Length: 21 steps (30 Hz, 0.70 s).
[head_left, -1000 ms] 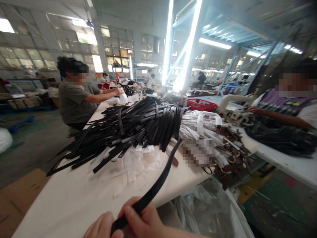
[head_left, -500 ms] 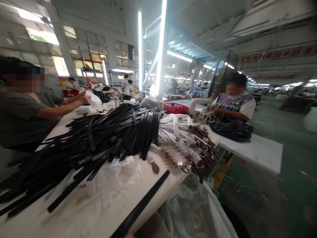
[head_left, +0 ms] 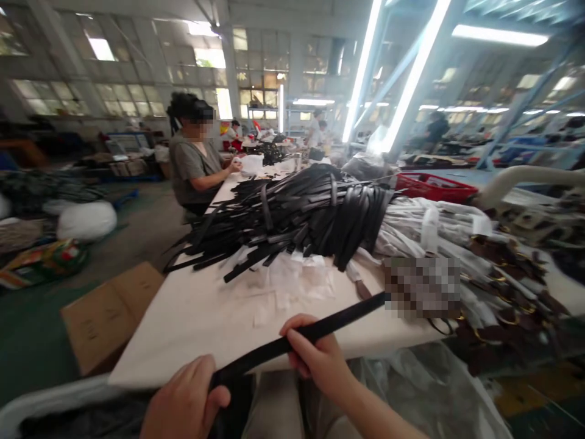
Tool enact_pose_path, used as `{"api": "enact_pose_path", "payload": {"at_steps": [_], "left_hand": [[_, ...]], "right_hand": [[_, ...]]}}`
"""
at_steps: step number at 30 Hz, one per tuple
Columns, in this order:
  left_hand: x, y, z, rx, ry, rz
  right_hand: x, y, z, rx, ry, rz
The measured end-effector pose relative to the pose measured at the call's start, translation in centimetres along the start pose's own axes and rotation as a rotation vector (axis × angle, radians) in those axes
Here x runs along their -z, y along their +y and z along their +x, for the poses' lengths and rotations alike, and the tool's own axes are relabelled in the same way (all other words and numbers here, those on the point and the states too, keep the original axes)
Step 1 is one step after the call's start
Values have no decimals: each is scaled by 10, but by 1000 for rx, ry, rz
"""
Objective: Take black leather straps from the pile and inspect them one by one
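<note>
Hands grip one black strap [head_left: 301, 338] above the table's near edge [head_left: 219, 366]: left hand [head_left: 185, 405] clenched on its lower end, right hand [head_left: 317, 356] pinching mid-length. Keeping it taut and flat, clear of the strap pile [head_left: 292, 213], seems wisest.

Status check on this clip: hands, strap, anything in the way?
Left hand and right hand both gripping one long black leather strap. Strap spans the white table edge. Black strap pile lies beyond, apart.
</note>
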<state>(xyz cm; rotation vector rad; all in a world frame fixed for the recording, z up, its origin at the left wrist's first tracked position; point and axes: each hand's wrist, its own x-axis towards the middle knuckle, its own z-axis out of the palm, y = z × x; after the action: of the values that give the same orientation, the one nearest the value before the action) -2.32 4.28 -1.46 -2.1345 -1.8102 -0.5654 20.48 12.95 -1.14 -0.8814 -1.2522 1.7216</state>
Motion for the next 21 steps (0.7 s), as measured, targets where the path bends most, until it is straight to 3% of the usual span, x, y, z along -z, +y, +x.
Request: {"api": "enact_pose_path", "payload": {"at_steps": [3, 7, 11, 17, 21], "left_hand": [[12, 3, -5, -7, -38, 67], [10, 24, -6, 68, -57, 57], [1, 43, -5, 124, -85, -64], [-4, 57, -6, 207, -116, -287], [4, 47, -10, 234, -108, -380]], "right_hand": [[9, -11, 1, -19, -185, -124], [4, -16, -11, 40, -320, -291], [-12, -15, -25, 72, -345, -377], [-45, 4, -34, 21, -335, -308], [-37, 7, -26, -136, -291, -104]]}}
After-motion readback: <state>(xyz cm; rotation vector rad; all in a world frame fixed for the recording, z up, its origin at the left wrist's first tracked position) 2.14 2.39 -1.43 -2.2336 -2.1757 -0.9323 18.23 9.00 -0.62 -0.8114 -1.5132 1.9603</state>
